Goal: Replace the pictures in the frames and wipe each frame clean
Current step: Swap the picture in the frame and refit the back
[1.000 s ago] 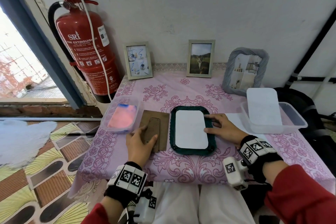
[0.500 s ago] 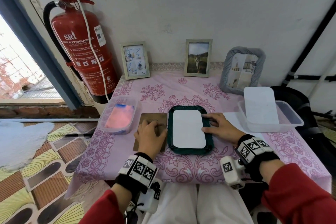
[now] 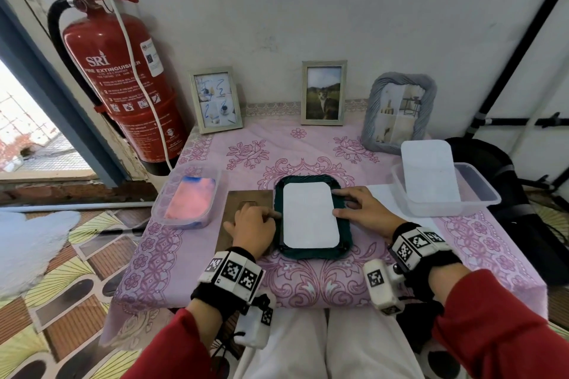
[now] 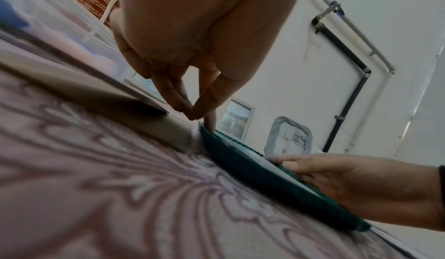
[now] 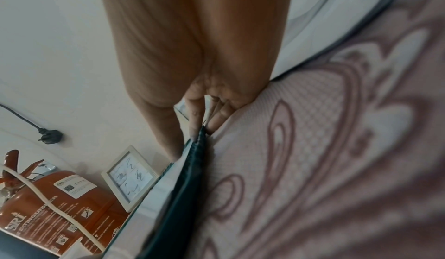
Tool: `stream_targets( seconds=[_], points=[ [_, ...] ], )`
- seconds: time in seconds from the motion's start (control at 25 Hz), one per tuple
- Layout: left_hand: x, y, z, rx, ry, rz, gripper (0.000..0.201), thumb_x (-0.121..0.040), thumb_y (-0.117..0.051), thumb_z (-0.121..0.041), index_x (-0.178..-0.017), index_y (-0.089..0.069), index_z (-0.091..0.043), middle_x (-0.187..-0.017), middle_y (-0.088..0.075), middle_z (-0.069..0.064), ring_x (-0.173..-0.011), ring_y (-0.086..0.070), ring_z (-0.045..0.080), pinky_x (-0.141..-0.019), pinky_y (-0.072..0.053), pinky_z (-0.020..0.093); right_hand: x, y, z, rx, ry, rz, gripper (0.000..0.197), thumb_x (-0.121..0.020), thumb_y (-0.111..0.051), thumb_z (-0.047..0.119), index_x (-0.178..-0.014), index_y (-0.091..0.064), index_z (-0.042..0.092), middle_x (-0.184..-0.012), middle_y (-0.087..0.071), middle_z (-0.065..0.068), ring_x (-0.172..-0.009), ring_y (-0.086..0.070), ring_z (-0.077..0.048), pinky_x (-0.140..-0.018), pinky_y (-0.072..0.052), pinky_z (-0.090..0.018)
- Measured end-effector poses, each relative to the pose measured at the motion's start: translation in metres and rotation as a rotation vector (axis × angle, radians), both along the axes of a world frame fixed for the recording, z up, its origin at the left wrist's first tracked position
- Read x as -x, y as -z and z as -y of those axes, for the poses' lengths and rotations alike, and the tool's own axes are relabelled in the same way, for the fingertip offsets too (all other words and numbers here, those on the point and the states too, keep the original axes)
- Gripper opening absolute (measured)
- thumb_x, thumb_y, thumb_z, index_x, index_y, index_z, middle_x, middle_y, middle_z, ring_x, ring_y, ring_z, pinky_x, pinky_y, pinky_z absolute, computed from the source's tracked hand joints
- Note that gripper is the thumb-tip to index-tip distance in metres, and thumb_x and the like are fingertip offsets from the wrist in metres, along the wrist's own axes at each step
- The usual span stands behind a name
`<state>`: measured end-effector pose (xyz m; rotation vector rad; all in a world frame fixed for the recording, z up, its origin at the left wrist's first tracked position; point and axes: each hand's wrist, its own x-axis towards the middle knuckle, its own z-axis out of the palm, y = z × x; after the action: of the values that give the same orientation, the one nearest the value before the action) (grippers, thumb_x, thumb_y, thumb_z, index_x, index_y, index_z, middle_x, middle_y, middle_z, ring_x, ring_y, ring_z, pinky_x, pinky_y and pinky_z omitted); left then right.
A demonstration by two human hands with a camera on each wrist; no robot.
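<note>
A table point(image 3: 215, 268) draped in a pink flowered cloth lies under both hands. Beyond the left hand and off to its outer side, a red fire extinguisher point(image 3: 123, 77) hangs on the wall. Past the right hand sits a clear plastic tub point(image 3: 480, 197) with a white sheet point(image 3: 429, 171) propped inside it. Just outside the left hand is a second clear tub point(image 3: 187, 200) holding a pink and blue cloth point(image 3: 192, 197). Three framed pictures stand against the wall beyond the hands: a pale frame point(image 3: 215, 100) ahead of the left hand, a cat picture point(image 3: 324, 92) ahead between the hands, and a grey rope-edged frame point(image 3: 398, 114) ahead of the right hand.

Between the two hands lies the green frame point(image 3: 312, 218), face down, with a white picture point(image 3: 309, 215) laid in its back. A brown backing board point(image 3: 246, 203) lies flat under the left hand, touching the green frame's left edge.

The left hand point(image 3: 254, 229) rests on the board, fingers point(image 4: 211, 122) curled and their tips pressed down at the green frame's left rim. The right hand point(image 3: 365, 212) lies relaxed with straight fingers on the frame's right side, touching the picture's edge.
</note>
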<state>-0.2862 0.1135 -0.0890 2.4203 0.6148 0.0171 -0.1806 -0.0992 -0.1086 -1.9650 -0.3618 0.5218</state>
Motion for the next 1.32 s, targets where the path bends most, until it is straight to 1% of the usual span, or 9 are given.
stream_targets(
  seconds=[0.2,0.44,0.6,0.76,0.92,1.08,1.2,1.24,1.32],
  points=[
    [0.006,0.005,-0.004,0.105,0.017,0.035,0.031,-0.088,-0.048,-0.017,-0.100,-0.072,-0.033,-0.094,-0.068,0.002,-0.114,-0.050,0.022,-0.099,-0.022,0.039,-0.001,-0.003,-0.002,-0.006,0.028,0.004,0.053,-0.081,-0.059,-0.009,-0.131,-0.052,0.009,-0.135,-0.033,-0.017,-0.130,-0.040,-0.023,-0.112,-0.026,-0.022],
    [0.007,0.009,-0.007,0.305,0.058,0.119,0.021,-0.086,-0.058,-0.013,-0.096,-0.075,-0.018,-0.080,-0.054,-0.022,-0.116,-0.047,0.018,-0.106,-0.026,0.036,0.003,-0.005,0.000,-0.016,0.015,0.008,0.052,-0.082,-0.062,-0.006,-0.131,-0.051,0.008,-0.137,-0.033,-0.016,-0.128,-0.041,-0.023,-0.106,-0.029,-0.019],
    [0.008,0.014,-0.007,0.265,0.090,0.124,0.018,-0.079,-0.071,-0.032,-0.092,-0.071,-0.019,-0.084,-0.053,-0.010,-0.110,-0.053,0.024,-0.104,-0.036,0.046,0.005,-0.005,0.002,0.002,-0.005,0.050,0.051,-0.083,-0.065,-0.001,-0.131,-0.051,0.008,-0.136,-0.034,-0.014,-0.123,-0.044,-0.019,-0.104,-0.031,-0.018],
    [0.004,0.011,0.000,0.170,0.037,0.091,0.027,-0.070,-0.076,-0.046,-0.084,-0.062,-0.028,-0.094,-0.061,-0.002,-0.105,-0.054,0.020,-0.098,-0.034,0.039,0.004,-0.003,0.002,0.001,0.000,0.063,0.051,-0.082,-0.066,0.001,-0.130,-0.052,0.009,-0.135,-0.035,-0.014,-0.125,-0.044,-0.021,-0.104,-0.031,-0.019],
    [-0.001,0.010,0.002,0.244,-0.023,0.070,0.018,-0.077,-0.073,-0.038,-0.077,-0.060,-0.025,-0.098,-0.068,0.006,-0.108,-0.055,0.024,-0.100,-0.030,0.040,0.003,-0.001,0.002,-0.013,-0.003,0.059,0.051,-0.081,-0.068,0.002,-0.129,-0.052,0.009,-0.136,-0.035,-0.014,-0.125,-0.044,-0.023,-0.108,-0.033,-0.024],
    [-0.003,0.010,0.001,0.248,-0.051,0.054,0.016,-0.080,-0.070,-0.036,-0.077,-0.063,-0.022,-0.095,-0.068,0.001,-0.103,-0.054,0.020,-0.087,-0.022,0.033,0.003,-0.001,0.002,-0.013,-0.006,0.063,0.052,-0.081,-0.069,0.003,-0.130,-0.052,0.009,-0.135,-0.035,-0.014,-0.126,-0.044,-0.024,-0.110,-0.033,-0.027],
    [-0.005,0.013,-0.005,0.396,-0.094,0.150,0.011,-0.078,-0.074,-0.024,-0.071,-0.067,-0.020,-0.089,-0.070,0.004,-0.099,-0.061,0.025,-0.101,-0.037,0.044,0.004,0.000,0.001,-0.007,0.002,0.069,0.052,-0.081,-0.068,0.003,-0.130,-0.052,0.009,-0.134,-0.035,-0.013,-0.125,-0.043,-0.022,-0.105,-0.032,-0.020],
    [-0.005,0.013,-0.007,0.425,-0.113,0.178,0.010,-0.077,-0.074,-0.020,-0.071,-0.068,-0.018,-0.090,-0.071,0.008,-0.098,-0.063,0.028,-0.100,-0.041,0.045,0.004,0.000,0.001,-0.007,0.006,0.073,0.052,-0.081,-0.068,0.002,-0.130,-0.052,0.008,-0.134,-0.035,-0.014,-0.125,-0.043,-0.022,-0.105,-0.032,-0.019],
    [-0.005,0.014,-0.010,0.440,-0.141,0.235,0.009,-0.077,-0.074,-0.015,-0.074,-0.067,-0.010,-0.086,-0.069,0.013,-0.089,-0.063,0.030,-0.089,-0.048,0.037,0.004,-0.001,0.001,0.004,0.002,0.090,0.051,-0.081,-0.068,0.001,-0.129,-0.052,0.008,-0.133,-0.036,-0.016,-0.126,-0.043,-0.022,-0.109,-0.032,-0.023]
  ],
)
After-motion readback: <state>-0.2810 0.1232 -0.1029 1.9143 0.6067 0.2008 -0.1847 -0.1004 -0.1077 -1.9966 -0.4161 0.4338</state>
